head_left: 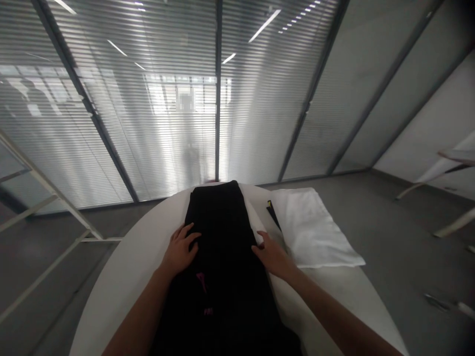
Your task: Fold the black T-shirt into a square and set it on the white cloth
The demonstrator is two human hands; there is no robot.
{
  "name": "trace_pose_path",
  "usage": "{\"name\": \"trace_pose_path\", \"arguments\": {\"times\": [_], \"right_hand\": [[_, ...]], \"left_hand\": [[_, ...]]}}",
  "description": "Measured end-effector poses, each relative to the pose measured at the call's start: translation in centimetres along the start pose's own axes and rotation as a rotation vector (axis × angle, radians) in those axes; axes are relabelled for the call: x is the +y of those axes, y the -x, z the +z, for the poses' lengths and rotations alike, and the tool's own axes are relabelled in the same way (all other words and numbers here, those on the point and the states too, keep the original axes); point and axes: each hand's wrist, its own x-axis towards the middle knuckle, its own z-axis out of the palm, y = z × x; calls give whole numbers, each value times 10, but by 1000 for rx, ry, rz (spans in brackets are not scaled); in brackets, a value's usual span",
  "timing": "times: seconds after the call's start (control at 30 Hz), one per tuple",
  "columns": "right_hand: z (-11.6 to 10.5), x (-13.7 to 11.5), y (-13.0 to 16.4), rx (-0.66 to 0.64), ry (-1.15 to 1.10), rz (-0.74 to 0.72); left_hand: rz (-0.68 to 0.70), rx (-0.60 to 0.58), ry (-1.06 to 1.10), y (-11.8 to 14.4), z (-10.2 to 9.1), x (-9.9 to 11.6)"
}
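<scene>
Your left hand (180,252) and right hand (272,254) press flat, fingers released, on the black garment's (222,232) edges at frame centre; white towel (311,230) right.

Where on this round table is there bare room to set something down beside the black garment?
The widest bare patch of the white table lies left of the black garment, outside the left hand. A smaller strip runs near the front right edge, below the white folded towel. It is crowded between garment and towel, where the right hand and a dark item sit.
</scene>
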Motion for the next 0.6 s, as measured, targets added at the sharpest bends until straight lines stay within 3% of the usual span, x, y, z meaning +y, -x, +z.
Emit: {"name": "trace_pose_path", "arguments": {"times": [0.1, 0.23, 0.43, 0.6], "right_hand": [[-2, 1, 35, -95, -52, -1], [6, 1, 54, -63, -157, -60], [7, 6, 46, 28, -367, -203], [-10, 27, 18, 99, -327, -168]], "left_hand": [[24, 12, -37, 2, 0, 2], [102, 4, -46, 9, -4, 10], [126, 11, 55, 22, -3, 20], [56, 33, 121, 22, 6, 26]]}}
